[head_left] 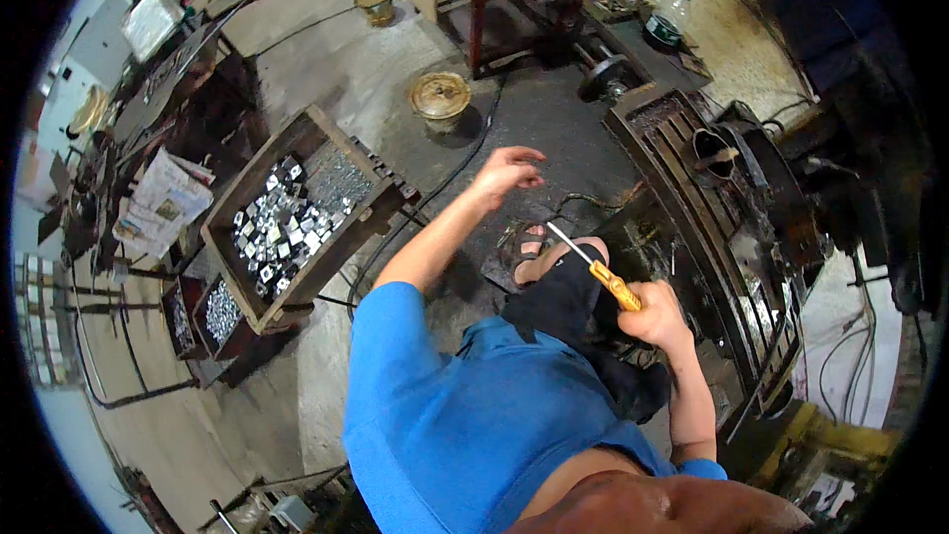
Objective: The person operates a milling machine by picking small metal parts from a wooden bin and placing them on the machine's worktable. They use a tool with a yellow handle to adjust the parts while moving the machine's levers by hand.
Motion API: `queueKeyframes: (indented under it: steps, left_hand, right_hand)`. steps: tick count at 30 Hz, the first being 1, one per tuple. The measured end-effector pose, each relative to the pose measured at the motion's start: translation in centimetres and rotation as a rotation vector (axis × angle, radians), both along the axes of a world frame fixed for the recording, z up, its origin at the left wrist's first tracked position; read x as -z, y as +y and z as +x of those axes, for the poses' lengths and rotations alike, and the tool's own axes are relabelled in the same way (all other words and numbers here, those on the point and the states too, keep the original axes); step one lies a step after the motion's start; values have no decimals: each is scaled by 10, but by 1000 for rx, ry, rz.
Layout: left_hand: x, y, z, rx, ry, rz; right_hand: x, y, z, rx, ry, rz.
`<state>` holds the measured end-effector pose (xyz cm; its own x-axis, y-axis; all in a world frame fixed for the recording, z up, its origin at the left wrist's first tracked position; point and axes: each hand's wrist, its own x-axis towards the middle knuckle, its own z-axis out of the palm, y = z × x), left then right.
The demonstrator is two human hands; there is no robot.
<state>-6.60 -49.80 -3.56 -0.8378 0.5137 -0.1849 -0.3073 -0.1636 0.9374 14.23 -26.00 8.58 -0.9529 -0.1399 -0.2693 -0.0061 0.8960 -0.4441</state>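
My left hand (508, 176) reaches forward over the dark floor, fingers spread and slightly bent, holding nothing. In my right hand (656, 314) is a yellow-handled tool (613, 283) with a long thin metal rod, its tip slanting up and left, toward the space ahead of my feet. Whether it is a screwdriver or an air blow gun I cannot tell. Off to the left stands a wooden-sided tray (259, 309) filled with small shiny metal blocks (287, 227). A slatted metal machine bed (682, 173) runs along my right side.
A round lidded pot (440, 99) and a smaller brass-coloured one (376, 5) stand on the floor ahead. Lower bins hold small metal pieces (221, 312). A newspaper (168, 200) hangs by the left bench. A dark cable (465, 163) crosses the floor. A plastic bottle (669, 20) is at the back right.
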Motion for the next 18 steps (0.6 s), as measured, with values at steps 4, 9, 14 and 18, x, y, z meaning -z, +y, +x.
queueKeyframes:
  steps: [4, 9, 14, 18]
  left_hand:
    - [-24, -141, -4, -254, 576, -626]
    - [13, -351, -17, -857, 462, -1370]
    - [12, -397, -19, -900, 67, -1796]
    - [14, -393, -26, -879, -58, -1858]
  right_hand:
    - [2, 17, 3, 49, 34, -102]
    - [3, 28, 11, 163, 32, -60]
    - [10, 16, 1, 137, 28, -1]
    - [6, -1, -9, 85, 135, 35]
